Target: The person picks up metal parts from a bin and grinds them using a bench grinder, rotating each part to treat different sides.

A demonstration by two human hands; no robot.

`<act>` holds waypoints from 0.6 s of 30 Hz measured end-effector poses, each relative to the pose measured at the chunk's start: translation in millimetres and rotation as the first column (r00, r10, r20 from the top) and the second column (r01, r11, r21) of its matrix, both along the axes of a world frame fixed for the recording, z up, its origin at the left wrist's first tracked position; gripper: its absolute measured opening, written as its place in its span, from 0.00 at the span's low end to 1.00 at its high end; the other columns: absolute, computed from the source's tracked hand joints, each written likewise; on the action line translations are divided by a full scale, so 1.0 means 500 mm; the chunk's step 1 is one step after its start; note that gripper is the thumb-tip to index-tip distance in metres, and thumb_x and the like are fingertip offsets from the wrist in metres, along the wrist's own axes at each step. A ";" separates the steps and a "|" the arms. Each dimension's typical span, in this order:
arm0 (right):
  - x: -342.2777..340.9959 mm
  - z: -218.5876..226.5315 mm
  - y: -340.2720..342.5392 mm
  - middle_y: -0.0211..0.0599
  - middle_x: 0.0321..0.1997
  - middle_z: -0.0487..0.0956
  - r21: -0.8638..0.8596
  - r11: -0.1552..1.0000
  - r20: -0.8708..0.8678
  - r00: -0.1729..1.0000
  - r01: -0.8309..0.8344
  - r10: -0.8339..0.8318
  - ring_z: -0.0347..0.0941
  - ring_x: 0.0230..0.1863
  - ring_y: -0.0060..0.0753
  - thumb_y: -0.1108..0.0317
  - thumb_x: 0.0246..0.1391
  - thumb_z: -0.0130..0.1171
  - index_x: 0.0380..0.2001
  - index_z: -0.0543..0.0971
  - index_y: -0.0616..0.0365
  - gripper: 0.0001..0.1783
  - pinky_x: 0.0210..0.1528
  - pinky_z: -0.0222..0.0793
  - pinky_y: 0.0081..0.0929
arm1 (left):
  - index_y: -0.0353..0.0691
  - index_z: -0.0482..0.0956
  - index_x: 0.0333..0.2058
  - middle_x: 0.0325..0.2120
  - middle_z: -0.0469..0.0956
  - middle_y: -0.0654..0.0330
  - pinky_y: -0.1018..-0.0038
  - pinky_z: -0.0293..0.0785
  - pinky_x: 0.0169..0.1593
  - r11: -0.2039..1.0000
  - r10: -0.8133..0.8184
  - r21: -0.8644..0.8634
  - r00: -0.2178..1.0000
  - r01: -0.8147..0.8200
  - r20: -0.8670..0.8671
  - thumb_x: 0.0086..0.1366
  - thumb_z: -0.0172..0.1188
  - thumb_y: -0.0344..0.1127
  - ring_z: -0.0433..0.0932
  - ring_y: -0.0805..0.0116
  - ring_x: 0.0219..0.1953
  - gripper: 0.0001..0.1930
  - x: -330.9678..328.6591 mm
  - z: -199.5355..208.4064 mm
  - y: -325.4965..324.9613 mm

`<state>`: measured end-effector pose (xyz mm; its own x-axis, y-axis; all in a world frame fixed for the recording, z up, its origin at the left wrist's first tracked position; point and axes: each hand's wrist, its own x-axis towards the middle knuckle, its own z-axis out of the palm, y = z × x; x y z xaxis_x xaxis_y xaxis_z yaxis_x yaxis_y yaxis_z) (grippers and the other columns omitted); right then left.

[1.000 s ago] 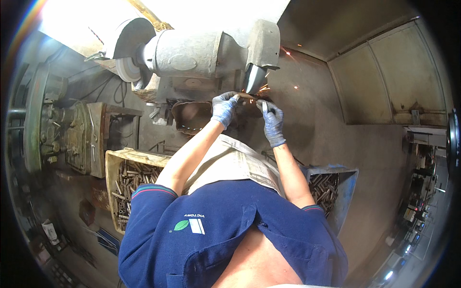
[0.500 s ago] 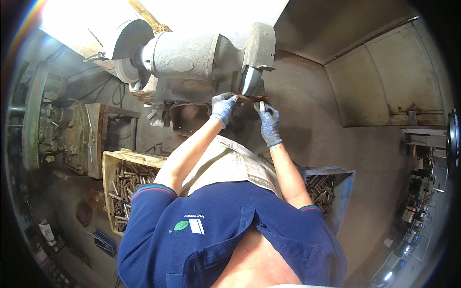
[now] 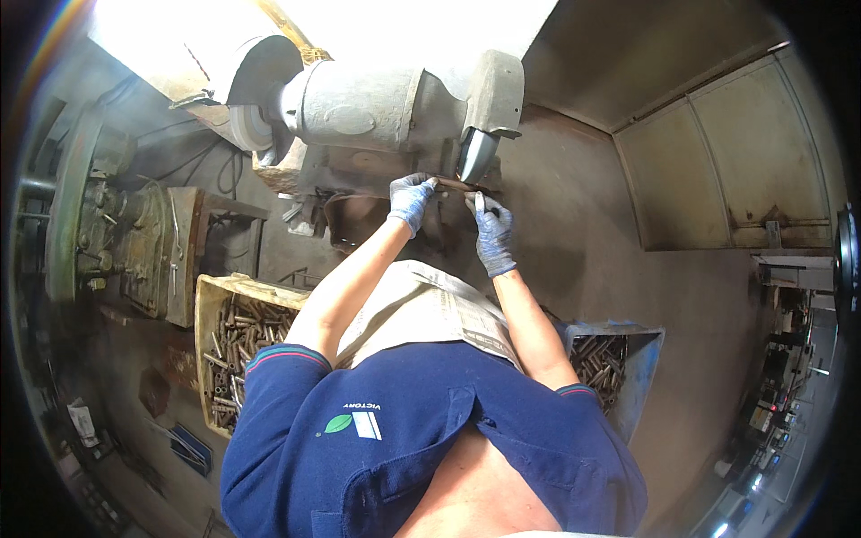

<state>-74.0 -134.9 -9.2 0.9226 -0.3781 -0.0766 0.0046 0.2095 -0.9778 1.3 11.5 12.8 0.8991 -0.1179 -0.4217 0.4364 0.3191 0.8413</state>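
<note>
A thin brownish metal rod (image 3: 456, 185) spans the gap between my gloved hands, just below the right wheel (image 3: 478, 154) of a grey bench grinder (image 3: 359, 106). My left hand (image 3: 411, 199) pinches the rod's left end. At its other end my right hand (image 3: 492, 231) has thumb and fingertips closed on it. Both gloves are grey-blue and stained. Whether the rod touches the wheel is too small to tell. The grinder's left wheel (image 3: 249, 128) sits under a round guard.
Metal pins fill a yellow crate (image 3: 204, 350) on my left and a blue crate (image 3: 647, 363) on my right. A brown metal container (image 3: 345, 220) stands below the grinder. A greasy machine (image 3: 134, 242) is at far left, a large metal cabinet (image 3: 717, 170) at far right.
Sparks visible at the right wheel earlier no longer show. My hands have drawn slightly closer together, still holding the rod. The view has shifted a little.
</note>
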 end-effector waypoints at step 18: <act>-0.129 0.175 0.041 0.46 0.50 0.74 -0.643 0.761 0.392 0.890 0.082 0.235 0.67 0.56 0.42 0.69 0.51 0.58 0.44 0.78 0.62 0.16 0.59 0.60 0.33 | 0.29 0.77 0.36 0.30 0.80 0.55 0.78 0.75 0.35 0.985 -0.168 0.021 0.910 0.173 0.379 0.59 0.58 0.24 0.80 0.69 0.33 0.07 -0.105 0.072 0.117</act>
